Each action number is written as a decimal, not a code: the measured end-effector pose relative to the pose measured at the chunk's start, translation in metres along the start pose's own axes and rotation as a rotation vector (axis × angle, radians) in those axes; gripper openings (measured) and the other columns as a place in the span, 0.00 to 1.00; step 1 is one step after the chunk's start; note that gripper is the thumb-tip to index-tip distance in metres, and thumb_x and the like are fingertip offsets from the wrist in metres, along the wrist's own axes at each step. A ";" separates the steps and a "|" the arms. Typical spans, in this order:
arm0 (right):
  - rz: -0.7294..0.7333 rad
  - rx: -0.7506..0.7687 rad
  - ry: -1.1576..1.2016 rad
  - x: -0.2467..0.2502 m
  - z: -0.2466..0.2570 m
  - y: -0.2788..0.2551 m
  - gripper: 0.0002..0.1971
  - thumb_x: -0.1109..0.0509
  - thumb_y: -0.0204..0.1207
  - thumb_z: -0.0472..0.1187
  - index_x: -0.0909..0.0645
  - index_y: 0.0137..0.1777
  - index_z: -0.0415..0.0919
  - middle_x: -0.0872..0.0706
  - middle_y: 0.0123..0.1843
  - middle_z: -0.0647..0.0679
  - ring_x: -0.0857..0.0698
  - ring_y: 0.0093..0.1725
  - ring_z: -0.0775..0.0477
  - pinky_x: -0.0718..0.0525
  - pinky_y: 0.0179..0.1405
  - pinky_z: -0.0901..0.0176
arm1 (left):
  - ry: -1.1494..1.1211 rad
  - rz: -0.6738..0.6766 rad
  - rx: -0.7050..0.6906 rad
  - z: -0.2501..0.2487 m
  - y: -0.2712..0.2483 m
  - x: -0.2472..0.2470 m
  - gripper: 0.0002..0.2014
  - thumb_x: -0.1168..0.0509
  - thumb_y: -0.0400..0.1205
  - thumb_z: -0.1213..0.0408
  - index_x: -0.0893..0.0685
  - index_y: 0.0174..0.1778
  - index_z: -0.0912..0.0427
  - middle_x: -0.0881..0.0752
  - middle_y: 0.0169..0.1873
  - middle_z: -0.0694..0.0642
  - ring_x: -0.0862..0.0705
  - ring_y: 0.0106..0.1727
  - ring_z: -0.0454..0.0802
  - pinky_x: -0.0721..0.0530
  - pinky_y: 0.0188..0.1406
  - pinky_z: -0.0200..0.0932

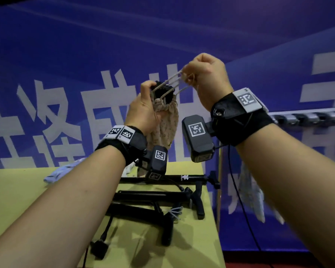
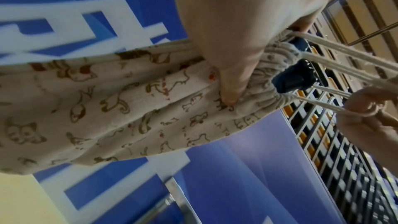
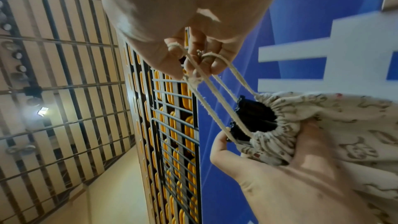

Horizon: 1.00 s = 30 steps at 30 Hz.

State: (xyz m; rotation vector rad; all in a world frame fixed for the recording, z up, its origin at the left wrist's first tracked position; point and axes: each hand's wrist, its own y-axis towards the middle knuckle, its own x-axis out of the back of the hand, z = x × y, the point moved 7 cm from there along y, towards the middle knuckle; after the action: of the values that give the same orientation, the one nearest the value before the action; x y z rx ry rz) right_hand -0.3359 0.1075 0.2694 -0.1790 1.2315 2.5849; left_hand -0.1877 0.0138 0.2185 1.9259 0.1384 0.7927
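Only the ridged black tip (image 3: 254,118) of something pokes from the cloth bag (image 1: 168,124), held in the air above the yellow table (image 1: 17,200). The left hand (image 1: 143,113) clamps its puckered, cat-printed neck; the right hand (image 1: 207,78) pinches the taut twisted cords (image 1: 172,84).

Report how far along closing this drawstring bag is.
Done: a black item sits in the bag. In hand: the left hand grips its neck, the right hand pulls the cords taut. Left: the mouth is gathered but not shut; the item pokes out.
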 end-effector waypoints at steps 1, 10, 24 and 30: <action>-0.020 0.010 0.002 0.012 0.007 0.002 0.17 0.37 0.68 0.21 0.32 0.25 0.39 0.24 0.22 0.44 0.23 0.22 0.50 0.27 0.29 0.59 | -0.033 0.009 -0.010 -0.013 0.003 -0.010 0.37 0.24 0.74 0.60 0.45 0.65 0.39 0.16 0.57 0.53 0.15 0.48 0.52 0.17 0.43 0.49; -0.247 0.017 -0.090 0.152 0.054 0.008 0.19 0.40 0.73 0.20 0.37 0.28 0.41 0.30 0.21 0.46 0.28 0.17 0.51 0.29 0.20 0.67 | -0.359 0.169 -0.019 -0.150 0.004 -0.117 0.32 0.26 0.74 0.52 0.39 0.66 0.50 0.14 0.47 0.54 0.15 0.41 0.56 0.21 0.37 0.46; -0.192 -0.377 -0.514 0.324 -0.022 -0.022 0.16 0.40 0.72 0.21 0.33 0.29 0.40 0.29 0.22 0.42 0.32 0.20 0.49 0.38 0.22 0.62 | -0.560 0.703 -0.026 -0.241 -0.049 -0.297 0.34 0.27 0.64 0.39 0.24 0.61 0.54 0.21 0.60 0.52 0.19 0.58 0.50 0.18 0.53 0.47; -0.161 -0.499 -0.415 0.368 -0.057 -0.038 0.19 0.51 0.69 0.16 0.34 0.35 0.42 0.34 0.29 0.43 0.33 0.26 0.46 0.31 0.22 0.61 | -0.742 0.911 0.106 -0.257 -0.041 -0.345 0.12 0.31 0.80 0.71 0.19 0.59 0.60 0.14 0.45 0.54 0.19 0.29 0.33 0.26 0.25 0.26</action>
State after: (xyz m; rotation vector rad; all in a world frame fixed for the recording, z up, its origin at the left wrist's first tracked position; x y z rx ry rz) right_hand -0.6770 0.1559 0.1219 0.1522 0.4060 2.5578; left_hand -0.5958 0.0846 0.0948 2.2439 -1.2331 0.5609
